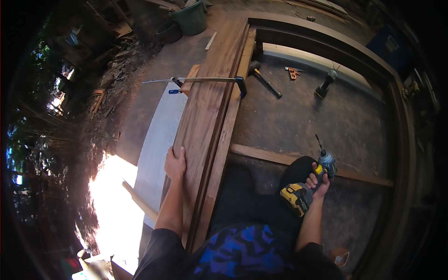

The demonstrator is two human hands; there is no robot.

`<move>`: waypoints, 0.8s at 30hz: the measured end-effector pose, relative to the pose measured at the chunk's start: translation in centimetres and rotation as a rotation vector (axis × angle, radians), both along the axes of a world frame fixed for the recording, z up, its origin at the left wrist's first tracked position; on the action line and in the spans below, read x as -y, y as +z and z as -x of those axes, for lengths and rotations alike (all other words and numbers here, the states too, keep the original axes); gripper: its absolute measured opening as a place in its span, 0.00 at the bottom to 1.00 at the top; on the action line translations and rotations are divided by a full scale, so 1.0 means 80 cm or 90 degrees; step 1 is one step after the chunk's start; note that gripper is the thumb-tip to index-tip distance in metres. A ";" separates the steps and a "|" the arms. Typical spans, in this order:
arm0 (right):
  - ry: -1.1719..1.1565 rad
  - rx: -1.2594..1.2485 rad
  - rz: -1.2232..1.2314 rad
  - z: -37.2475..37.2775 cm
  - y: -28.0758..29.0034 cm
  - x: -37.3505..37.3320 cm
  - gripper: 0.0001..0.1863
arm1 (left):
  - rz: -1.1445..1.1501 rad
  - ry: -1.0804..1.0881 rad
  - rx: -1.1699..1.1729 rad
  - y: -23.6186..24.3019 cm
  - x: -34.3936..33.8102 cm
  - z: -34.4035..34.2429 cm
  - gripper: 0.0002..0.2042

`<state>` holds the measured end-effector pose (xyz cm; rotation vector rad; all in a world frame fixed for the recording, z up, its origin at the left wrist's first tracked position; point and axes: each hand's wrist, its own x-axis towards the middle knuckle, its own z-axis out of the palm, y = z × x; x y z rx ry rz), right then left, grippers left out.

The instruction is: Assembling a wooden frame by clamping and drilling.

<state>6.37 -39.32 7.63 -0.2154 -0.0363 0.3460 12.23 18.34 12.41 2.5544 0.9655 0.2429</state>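
My left hand (176,163) grips the left edge of a long wooden board (205,126), which runs away from me along the frame's left side. A bar clamp (241,85) spans the board farther up, beside a small wood block (190,72). My right hand (317,184) holds a cordless driver (327,162) with a yellow-and-black battery, its bit pointing upward. Inside the dark wooden frame (322,29) lie a hammer (268,81), an orange-handled square (293,73) and a second cordless drill (325,86).
A wooden crossbar (256,153) crosses the frame near my knee. A white sheet (156,126) and a loose stick (140,200) are at the left, with debris (109,74) beyond. Green buckets (189,18) stand at the back, and a blue container (387,42) at the back right.
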 end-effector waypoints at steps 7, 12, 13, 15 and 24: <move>-0.007 -0.041 0.054 -0.006 0.035 -0.015 0.43 | -0.004 0.003 -0.010 0.007 0.001 0.007 0.37; -0.023 -0.053 0.051 -0.002 0.045 -0.019 0.43 | 0.003 -0.007 -0.014 0.006 0.007 0.001 0.38; -0.020 -0.041 0.040 0.001 0.045 -0.017 0.43 | 0.008 -0.010 -0.013 0.002 0.009 -0.003 0.38; -0.015 -0.022 0.022 0.008 0.043 -0.014 0.43 | -0.002 -0.015 -0.015 -0.008 0.009 -0.006 0.39; -0.048 0.019 -0.050 0.015 0.026 -0.012 0.45 | -0.008 -0.015 -0.040 -0.022 0.000 -0.019 0.39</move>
